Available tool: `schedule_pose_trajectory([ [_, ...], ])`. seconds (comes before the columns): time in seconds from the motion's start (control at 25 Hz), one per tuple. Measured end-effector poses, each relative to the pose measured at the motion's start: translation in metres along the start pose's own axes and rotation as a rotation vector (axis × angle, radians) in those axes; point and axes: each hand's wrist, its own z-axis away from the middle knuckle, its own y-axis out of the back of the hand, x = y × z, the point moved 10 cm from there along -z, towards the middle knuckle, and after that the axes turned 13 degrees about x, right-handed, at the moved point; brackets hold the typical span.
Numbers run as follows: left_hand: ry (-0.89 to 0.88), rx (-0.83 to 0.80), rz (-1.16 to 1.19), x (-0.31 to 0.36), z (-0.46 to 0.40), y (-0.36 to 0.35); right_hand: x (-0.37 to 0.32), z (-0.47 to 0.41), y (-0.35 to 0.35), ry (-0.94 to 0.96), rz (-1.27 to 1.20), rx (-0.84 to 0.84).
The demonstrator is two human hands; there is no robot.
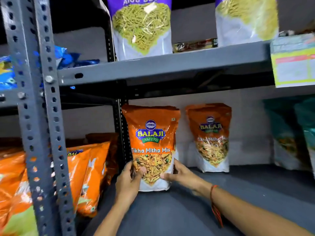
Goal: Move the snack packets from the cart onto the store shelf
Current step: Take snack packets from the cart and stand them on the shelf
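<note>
Perforated grey upright [40, 116] bounds bay on left; orange packets [88, 176] lean just beyond it. Left hand [129, 181] and right hand [180, 176] clasp lower sides of upright Tikha Mitha Mix packet [151, 143], base on grey shelf [238, 193]. Second identical packet [209, 137] stands behind-right, apart. Bare shelf surface in front.

Grey slotted-steel racking [42, 106] stands against a pale wall [192, 23], dimly lit.
</note>
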Motion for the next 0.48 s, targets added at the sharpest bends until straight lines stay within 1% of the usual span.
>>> schedule_pose_trajectory([
  [0.24,0.012,-0.054,-0.161,-0.013,-0.005,-0.013,0.025,-0.013,-0.002,-0.057,-0.001,-0.058],
  [0.36,0.013,-0.056,-0.182,-0.015,-0.004,-0.015,0.028,-0.014,0.002,-0.08,0.0,-0.047],
  [0.48,0.031,-0.054,-0.166,-0.013,0.001,-0.012,0.019,-0.005,0.005,-0.063,0.012,-0.011],
])
